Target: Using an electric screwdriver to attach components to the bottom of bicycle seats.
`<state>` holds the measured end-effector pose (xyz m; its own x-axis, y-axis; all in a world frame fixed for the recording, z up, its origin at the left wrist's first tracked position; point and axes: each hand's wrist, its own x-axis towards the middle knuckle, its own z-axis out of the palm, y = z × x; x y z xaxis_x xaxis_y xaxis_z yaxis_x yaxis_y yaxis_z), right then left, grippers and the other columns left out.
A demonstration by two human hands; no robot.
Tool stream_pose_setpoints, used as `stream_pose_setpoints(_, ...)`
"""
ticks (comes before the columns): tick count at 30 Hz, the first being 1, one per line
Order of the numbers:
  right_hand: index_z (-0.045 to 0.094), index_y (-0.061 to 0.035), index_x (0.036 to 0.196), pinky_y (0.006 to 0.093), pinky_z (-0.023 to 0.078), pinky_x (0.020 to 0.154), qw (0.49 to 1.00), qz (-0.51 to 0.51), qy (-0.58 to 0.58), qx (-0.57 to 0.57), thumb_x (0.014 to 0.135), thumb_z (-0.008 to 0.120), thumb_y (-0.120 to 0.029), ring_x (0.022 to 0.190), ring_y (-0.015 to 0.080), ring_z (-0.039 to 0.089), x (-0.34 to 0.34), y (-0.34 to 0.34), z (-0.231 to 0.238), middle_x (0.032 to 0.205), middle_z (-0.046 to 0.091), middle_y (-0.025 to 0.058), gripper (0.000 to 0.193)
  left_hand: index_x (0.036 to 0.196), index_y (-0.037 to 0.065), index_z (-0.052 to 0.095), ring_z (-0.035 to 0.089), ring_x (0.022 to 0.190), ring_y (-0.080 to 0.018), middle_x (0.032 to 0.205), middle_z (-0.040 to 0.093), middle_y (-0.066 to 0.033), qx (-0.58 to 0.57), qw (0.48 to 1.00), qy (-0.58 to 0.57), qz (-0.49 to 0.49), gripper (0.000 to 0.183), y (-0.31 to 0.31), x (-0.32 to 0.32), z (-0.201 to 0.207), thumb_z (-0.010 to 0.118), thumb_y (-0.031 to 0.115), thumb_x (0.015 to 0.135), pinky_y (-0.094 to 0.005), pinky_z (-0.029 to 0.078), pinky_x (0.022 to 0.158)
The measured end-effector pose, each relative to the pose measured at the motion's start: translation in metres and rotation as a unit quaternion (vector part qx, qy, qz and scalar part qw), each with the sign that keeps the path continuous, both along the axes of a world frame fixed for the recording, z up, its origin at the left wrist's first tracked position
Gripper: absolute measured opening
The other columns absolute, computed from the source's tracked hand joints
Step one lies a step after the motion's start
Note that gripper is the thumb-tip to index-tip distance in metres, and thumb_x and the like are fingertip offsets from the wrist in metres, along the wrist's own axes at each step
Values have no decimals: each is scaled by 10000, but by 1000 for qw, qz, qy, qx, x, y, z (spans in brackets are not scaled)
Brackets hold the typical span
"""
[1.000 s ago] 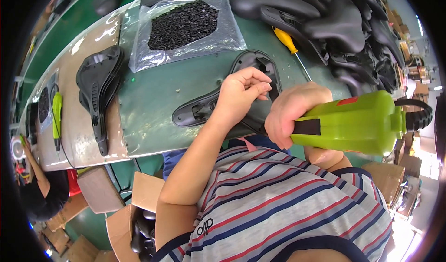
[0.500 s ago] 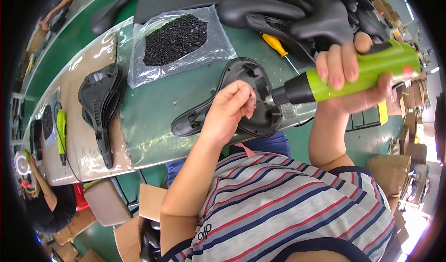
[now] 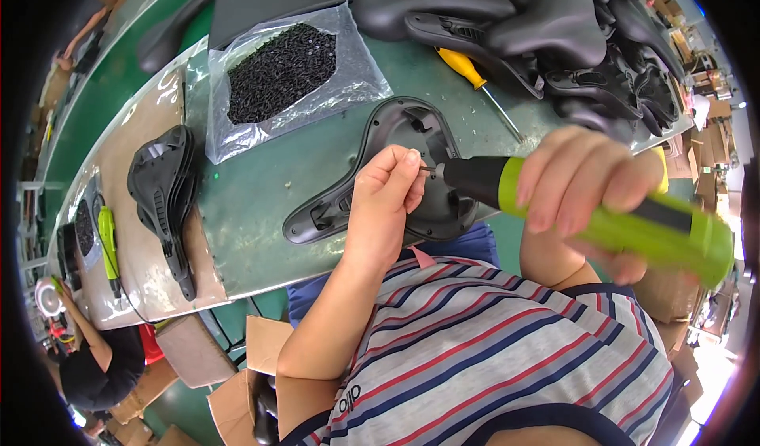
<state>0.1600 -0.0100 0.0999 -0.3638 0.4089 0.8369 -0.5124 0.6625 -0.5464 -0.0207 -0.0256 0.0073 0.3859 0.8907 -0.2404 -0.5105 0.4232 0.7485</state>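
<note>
Over an upturned black bicycle saddle (image 3: 372, 157) on the bench, my left hand (image 3: 384, 197) is closed in a pinch. A thin dark screw (image 3: 426, 169) pokes out from its fingertips toward the driver's tip. Whether the tip touches the screw is too small to tell. My right hand (image 3: 582, 181) wraps round a lime-green and black electric screwdriver (image 3: 689, 236), held nearly level with its nose pointing left at the pinch. The saddle's hollow underside faces up, its narrow nose toward the lower left. My left hand covers part of its middle.
A clear plastic bag (image 3: 356, 74) of black screws lies beyond the saddle. Black saddles (image 3: 546, 26) are heaped at the far right, near a yellow-handled screwdriver (image 3: 461, 66). Stacked saddle shells (image 3: 162, 181) and another green driver (image 3: 108, 236) lie left. A person (image 3: 99, 367) works at far left.
The electric screwdriver has swung so its rear end is lower and nearer me, its nose slightly left. My left fingers now show a screw at the driver's tip. The view has shifted slightly.
</note>
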Motion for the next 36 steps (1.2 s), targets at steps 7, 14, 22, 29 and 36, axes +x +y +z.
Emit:
stream_pose_setpoints(7,422,-27,1040,310,434,552,976,-69,60,-198,777,598,-428,556,167,533,15,-3,-15,665,511,39,510,950,51,568,573,767,-319,762,613,-146,393,673,609,148,208,98,-45,-9,625,142,772,-413,448,718)
stream_pose_setpoints(14,384,81,1040,336,461,524,966,28,49,-253,756,629,-323,559,227,539,31,-24,-19,671,529,140,551,878,137,639,464,1055,-323,1056,544,-122,292,477,829,3,200,178,-116,-31,668,288,750,-431,435,841)
stream_pose_setpoints(22,407,20,1030,345,471,580,968,26,-17,-250,730,688,-290,622,220,572,24,-34,-18,720,557,101,515,871,74,637,529,591,-165,734,609,-30,294,749,581,122,153,168,-110,-26,558,205,864,-267,455,588)
stream_pose_setpoints(29,454,35,1036,355,471,575,951,66,-131,-273,681,759,-253,655,231,587,26,-31,-13,765,585,116,550,863,41,581,436,540,-42,664,516,16,139,987,85,-16,173,64,-16,0,478,167,920,-170,363,477)
stream_pose_setpoints(36,575,-15,774,308,463,504,939,139,-232,-211,594,784,-361,579,227,589,8,-14,0,668,598,76,442,895,-5,637,513,640,-63,742,582,-23,128,988,86,-13,136,41,9,-25,530,78,879,-194,435,558)
